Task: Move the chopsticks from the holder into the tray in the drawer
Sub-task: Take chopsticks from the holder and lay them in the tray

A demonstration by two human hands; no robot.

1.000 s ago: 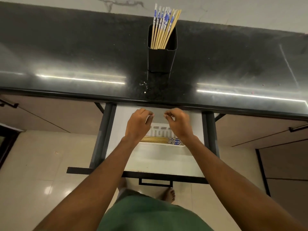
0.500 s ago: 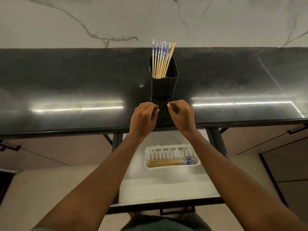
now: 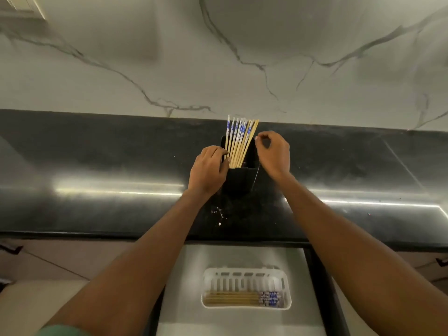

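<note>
A black square holder [image 3: 238, 181] stands on the dark counter with several bamboo chopsticks [image 3: 238, 141], blue-patterned at the top, fanned upright in it. My left hand [image 3: 208, 172] grips the holder's left rim, thumb against the lowest chopstick shafts. Just right of the chopstick tops, my right hand [image 3: 274, 152] has its fingers curled into a pinch, with a small gap to the nearest stick. Below, the open drawer [image 3: 189, 275] holds a white slotted tray [image 3: 246, 272] with several chopsticks [image 3: 242, 298] lying flat along its front.
The black counter [image 3: 97, 166] runs the full width, with a marble wall [image 3: 218, 57] behind it. Small water drops [image 3: 217, 212] lie on the counter in front of the holder. The drawer's dark rails [image 3: 322, 287] flank the tray.
Both hands have risen from the drawer tray, over the counter edge, to the holder. The view has tilted up with them. The chopsticks in the tray lie unchanged.
</note>
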